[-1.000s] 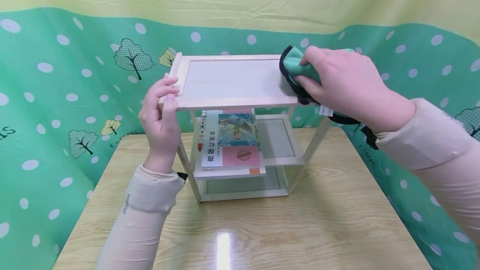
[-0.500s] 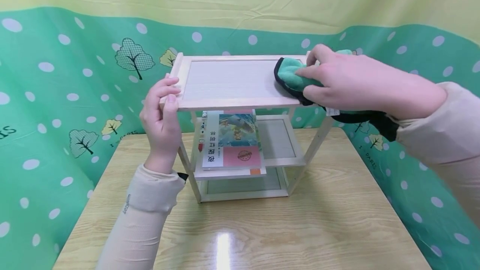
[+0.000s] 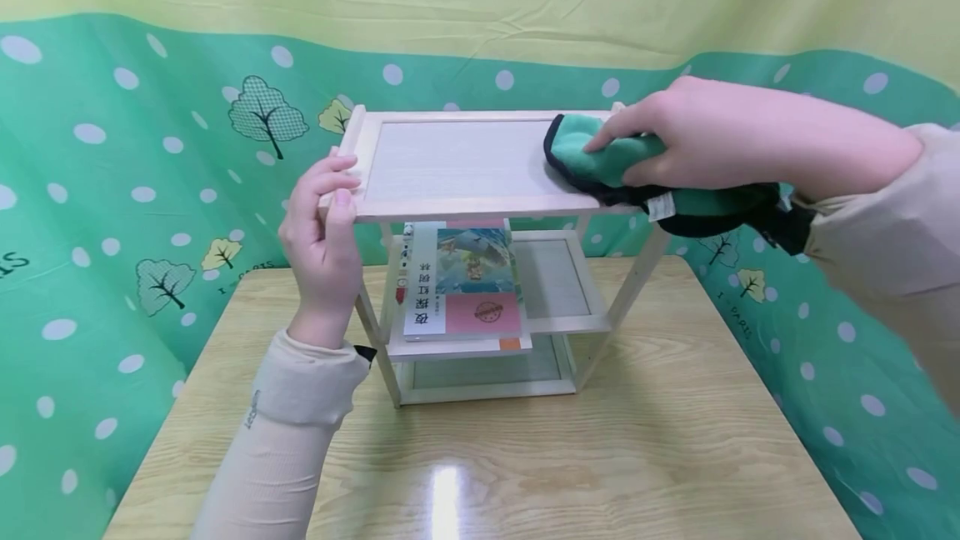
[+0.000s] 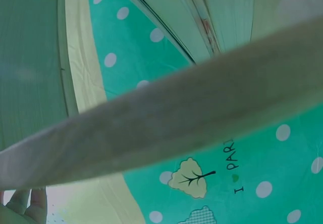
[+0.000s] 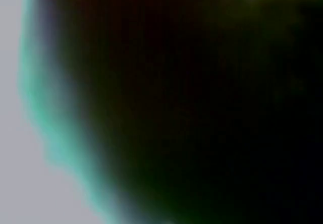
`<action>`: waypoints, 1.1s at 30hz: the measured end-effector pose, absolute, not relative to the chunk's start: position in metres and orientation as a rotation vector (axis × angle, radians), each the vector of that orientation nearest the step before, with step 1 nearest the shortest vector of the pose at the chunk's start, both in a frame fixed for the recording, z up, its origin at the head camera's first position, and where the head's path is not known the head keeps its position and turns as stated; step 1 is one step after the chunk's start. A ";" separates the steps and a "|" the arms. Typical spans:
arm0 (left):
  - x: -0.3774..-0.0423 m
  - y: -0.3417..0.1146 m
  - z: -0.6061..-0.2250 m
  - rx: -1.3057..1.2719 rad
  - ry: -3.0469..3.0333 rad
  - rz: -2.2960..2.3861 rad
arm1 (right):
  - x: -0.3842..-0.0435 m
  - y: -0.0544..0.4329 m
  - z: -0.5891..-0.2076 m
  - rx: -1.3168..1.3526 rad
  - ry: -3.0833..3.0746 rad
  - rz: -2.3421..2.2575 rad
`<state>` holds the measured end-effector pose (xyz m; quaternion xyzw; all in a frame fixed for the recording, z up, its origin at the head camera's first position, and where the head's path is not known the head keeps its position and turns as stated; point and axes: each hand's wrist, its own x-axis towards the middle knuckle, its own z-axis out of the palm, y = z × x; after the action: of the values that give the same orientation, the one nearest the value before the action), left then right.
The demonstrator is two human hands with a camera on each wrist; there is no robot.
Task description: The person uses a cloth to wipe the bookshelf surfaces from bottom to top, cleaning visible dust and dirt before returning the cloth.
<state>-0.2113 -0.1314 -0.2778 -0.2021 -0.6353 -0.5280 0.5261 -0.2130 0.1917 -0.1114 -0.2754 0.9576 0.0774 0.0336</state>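
A whitish wooden shelf rack (image 3: 465, 211) with three tiers stands on the table. My left hand (image 3: 321, 232) grips the left end of its top board, thumb on the near corner and fingers over the side rail. In the left wrist view, a blurred pale bar of the rack (image 4: 166, 115) crosses the picture, and some fingers (image 4: 35, 206) show at the lower left. With my right hand (image 3: 705, 136) I hold a green cloth (image 3: 600, 158) with black edging against the right part of the top board. The cloth (image 5: 55, 128) blocks most of the right wrist view.
Several books (image 3: 476, 282) lie stacked on the middle tier's left side, jutting past its front edge. The wooden table (image 3: 525, 465) extends in front of the rack. A green and yellow patterned curtain (image 3: 525, 48) hangs close behind and at both sides.
The right forearm has swung up and outward, and the cloth has slid slightly left on the top board, with more of it trailing to the right. My left hand keeps its place.
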 end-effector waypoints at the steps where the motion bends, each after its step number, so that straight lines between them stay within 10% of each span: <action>1: -0.211 -0.131 -0.278 -0.482 -1.520 -1.263 | -0.215 0.191 -0.111 -0.835 2.943 0.237; 33: -0.210 -0.130 -0.277 -0.485 -1.511 -1.280 | -0.247 0.155 -0.110 -0.495 2.909 0.247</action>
<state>-0.2104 -0.1296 -0.2769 -0.2025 -0.6312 -0.5349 0.5238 -0.2468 0.1547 -0.1096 -0.1665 0.9784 0.0831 0.0900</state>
